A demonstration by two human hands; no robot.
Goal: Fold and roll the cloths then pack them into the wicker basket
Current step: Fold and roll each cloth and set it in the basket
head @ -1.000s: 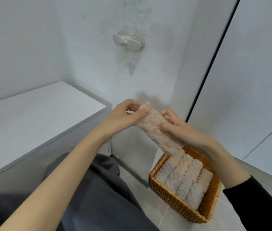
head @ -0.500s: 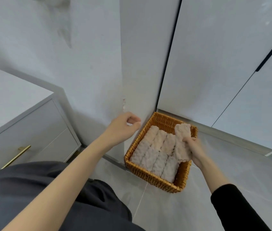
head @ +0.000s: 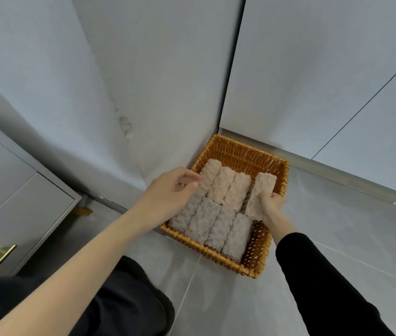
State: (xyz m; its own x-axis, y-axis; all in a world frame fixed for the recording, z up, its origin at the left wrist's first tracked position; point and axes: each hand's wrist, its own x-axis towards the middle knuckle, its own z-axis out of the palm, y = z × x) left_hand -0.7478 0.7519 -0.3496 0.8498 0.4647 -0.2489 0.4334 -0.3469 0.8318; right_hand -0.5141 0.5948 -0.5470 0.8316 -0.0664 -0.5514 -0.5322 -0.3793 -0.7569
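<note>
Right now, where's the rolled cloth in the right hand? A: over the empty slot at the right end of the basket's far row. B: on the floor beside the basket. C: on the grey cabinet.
A: the right hand grips the rolled cloth above the gap beside the three far-row rolls in the wicker basket.

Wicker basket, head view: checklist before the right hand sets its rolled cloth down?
1. Right hand grips pale beige fluffy rolled cloth: ok.
2. Held roll not unravelled: ok.
3. Free slot right of three pinkish rolls in back row: ok.
4. Four greyish rolls seated in front row of orange woven wicker basket: ok.
5. Left hand clear of slot: ok.
6. Left hand touching a roll: cannot tell.
</note>
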